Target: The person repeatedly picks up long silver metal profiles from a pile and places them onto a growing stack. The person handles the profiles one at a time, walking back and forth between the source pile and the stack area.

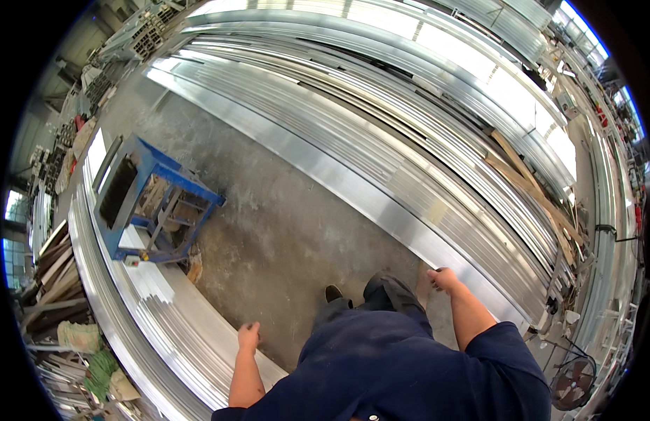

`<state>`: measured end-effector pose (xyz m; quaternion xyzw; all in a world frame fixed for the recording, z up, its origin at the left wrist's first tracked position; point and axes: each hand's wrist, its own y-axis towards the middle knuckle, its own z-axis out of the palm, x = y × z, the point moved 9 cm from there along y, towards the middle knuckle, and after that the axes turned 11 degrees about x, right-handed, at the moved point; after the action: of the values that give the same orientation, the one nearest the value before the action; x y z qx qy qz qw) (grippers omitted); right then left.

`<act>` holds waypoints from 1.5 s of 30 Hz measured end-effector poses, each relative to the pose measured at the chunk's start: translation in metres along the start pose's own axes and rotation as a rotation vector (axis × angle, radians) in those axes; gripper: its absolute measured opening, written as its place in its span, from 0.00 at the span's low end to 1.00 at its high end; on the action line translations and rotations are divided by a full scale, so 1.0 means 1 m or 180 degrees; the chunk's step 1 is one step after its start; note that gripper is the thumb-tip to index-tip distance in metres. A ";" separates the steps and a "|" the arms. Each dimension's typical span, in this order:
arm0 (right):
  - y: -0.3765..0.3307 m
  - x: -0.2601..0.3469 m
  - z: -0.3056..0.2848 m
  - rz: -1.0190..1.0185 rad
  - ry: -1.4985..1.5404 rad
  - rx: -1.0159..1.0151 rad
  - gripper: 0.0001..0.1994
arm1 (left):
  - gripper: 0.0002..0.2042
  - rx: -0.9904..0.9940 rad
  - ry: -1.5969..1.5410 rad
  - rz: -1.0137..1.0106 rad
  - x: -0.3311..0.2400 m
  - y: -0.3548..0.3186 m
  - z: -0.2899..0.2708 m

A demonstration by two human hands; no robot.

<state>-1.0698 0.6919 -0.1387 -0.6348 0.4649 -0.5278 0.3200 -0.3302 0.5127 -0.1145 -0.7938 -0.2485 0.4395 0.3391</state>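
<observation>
Resting loosely curled, left hand [248, 337] touches long silver aluminium profiles [163, 316] at 7 o'clock; right hand [444, 279], fingers curled, holds nothing.

One head-worn fisheye camera is looking steeply down from above the person's own shoulders, so the dark blue torso is filling the lower centre of the frame and the concrete floor [283, 210] is lying well below it. The view is facing forward along the aisle, with long aluminium profiles [423, 140] bending across the upper right and another stack [163, 330] curving down the lower left. A blue stand [153, 203] is sitting at middle left. The wide lens is curving straight edges toward the black rim. No second view is sharing the scene.
</observation>
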 end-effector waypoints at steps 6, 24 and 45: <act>0.108 0.111 -0.031 0.0099 0.1347 0.0120 0.24 | 0.16 0.0178 0.0074 0.0539 -0.185 0.047 0.009; 0.517 0.311 -0.076 0.0582 0.2829 0.0294 0.48 | 0.19 0.0609 0.1256 -0.1656 -0.294 0.047 0.169; 0.407 0.288 0.011 0.0359 0.3304 -0.0478 0.21 | 0.27 0.1544 0.1375 0.0122 -0.332 0.201 0.263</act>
<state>-1.1591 0.2757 -0.3984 -0.2850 0.6322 -0.7199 0.0291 -0.7008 0.2371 -0.1920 -0.7692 -0.0439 0.3137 0.5549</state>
